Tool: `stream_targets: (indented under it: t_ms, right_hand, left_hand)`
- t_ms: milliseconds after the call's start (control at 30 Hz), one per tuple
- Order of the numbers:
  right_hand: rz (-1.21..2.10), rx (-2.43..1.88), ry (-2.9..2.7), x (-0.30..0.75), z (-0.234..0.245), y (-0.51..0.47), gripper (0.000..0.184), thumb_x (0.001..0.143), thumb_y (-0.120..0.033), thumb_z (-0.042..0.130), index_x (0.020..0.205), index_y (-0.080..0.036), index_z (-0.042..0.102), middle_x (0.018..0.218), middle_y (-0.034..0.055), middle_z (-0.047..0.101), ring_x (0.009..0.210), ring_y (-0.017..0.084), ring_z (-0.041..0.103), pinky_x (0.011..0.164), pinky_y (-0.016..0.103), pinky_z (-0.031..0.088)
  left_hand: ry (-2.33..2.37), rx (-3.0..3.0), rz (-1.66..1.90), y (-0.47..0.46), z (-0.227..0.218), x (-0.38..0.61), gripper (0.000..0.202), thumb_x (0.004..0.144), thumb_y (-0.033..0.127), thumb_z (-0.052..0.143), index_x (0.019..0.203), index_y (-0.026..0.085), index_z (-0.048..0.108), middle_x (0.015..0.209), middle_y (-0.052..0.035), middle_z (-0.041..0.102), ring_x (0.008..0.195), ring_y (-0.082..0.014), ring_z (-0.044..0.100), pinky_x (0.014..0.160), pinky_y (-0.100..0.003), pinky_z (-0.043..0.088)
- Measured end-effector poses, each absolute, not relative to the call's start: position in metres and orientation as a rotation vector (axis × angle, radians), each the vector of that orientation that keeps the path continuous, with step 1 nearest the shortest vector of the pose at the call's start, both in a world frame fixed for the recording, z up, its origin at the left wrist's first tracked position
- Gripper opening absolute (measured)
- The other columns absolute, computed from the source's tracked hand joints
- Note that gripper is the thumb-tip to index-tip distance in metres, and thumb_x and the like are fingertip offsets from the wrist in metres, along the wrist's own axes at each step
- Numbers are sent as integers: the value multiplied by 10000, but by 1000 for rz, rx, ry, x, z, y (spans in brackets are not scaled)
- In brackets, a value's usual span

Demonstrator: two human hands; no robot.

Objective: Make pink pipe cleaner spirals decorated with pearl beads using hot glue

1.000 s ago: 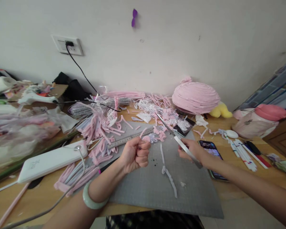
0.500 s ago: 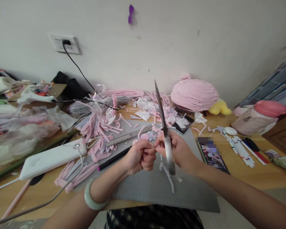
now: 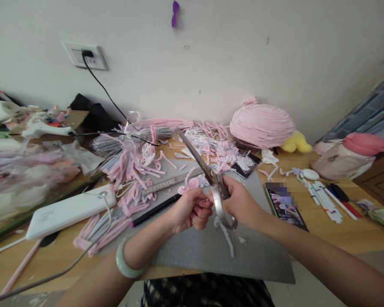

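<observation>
My left hand point(image 3: 191, 209) is curled into a fist over the grey cutting mat point(image 3: 211, 251), pinching a small thing I cannot make out. My right hand point(image 3: 241, 202) grips silver scissors point(image 3: 208, 172) by the handles, blades pointing up and left, right beside the left fist. A white pipe-cleaner piece point(image 3: 225, 234) lies on the mat just below both hands. A pale green bangle point(image 3: 126, 262) is on my left wrist.
Pink pipe-cleaner pieces point(image 3: 131, 168), a metal ruler point(image 3: 171, 181) and a black pen point(image 3: 153, 211) lie behind the hands. A white power bank point(image 3: 70, 211) sits left, a phone point(image 3: 283, 204) and pens point(image 3: 326, 200) right, a pink wound bundle point(image 3: 262, 125) by the wall.
My right hand brought the scissors in from the right to meet the left fist. The blades swung upright, then tipped to the left.
</observation>
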State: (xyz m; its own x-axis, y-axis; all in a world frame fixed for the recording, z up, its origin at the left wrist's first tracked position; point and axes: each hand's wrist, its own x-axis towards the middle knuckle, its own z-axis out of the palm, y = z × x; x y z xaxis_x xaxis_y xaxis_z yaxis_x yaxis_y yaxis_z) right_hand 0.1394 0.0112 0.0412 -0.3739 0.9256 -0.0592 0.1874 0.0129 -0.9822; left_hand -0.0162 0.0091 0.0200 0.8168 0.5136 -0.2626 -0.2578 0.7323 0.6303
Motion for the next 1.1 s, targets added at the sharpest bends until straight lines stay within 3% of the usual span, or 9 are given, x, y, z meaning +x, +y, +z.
stream_targets:
  t_ms: [133, 300, 433, 733, 1100]
  right_hand:
    - [1439, -1182, -1539, 139, 37, 19, 242, 581, -161, 647, 757, -183, 483, 639, -56, 504, 557, 84, 441, 511, 198, 350]
    - [1399, -1248, -1466, 139, 34, 26, 214, 583, -219, 652, 715, -174, 489, 561, -72, 465, 483, 64, 382, 451, 188, 291]
    - [1401, -1238, -1404, 138, 40, 24, 206, 587, -241, 646, 713, -167, 501, 552, -73, 457, 468, 56, 353, 437, 188, 262]
    - [1407, -1190, -1372, 137, 37, 24, 201, 569, -207, 651, 713, -171, 516, 583, -69, 483, 480, 59, 366, 455, 195, 273]
    - [1430, -1151, -1406, 135, 36, 22, 214, 607, -240, 653, 751, -171, 510, 614, -60, 482, 521, 75, 396, 485, 201, 302]
  left_hand:
    - [535, 714, 537, 7, 20, -15, 219, 740, 339, 385, 591, 180, 382, 438, 98, 205, 346, -37, 97, 350, -164, 97]
    - [707, 1014, 812, 5, 20, -10, 224, 784, 394, 488, 763, 172, 464, 555, 69, 410, 365, -36, 274, 368, -178, 173]
    - [843, 1218, 925, 2, 18, -6, 241, 783, 401, 533, 809, 167, 483, 494, 89, 364, 384, -58, 303, 399, -197, 199]
    - [923, 1272, 1029, 2, 13, -6, 185, 802, 354, 518, 736, 183, 498, 506, 73, 330, 443, -89, 266, 447, -218, 176]
    - [994, 1537, 1024, -3, 20, -9, 245, 863, 253, 400, 627, 193, 430, 567, 40, 385, 570, -124, 341, 544, -233, 263]
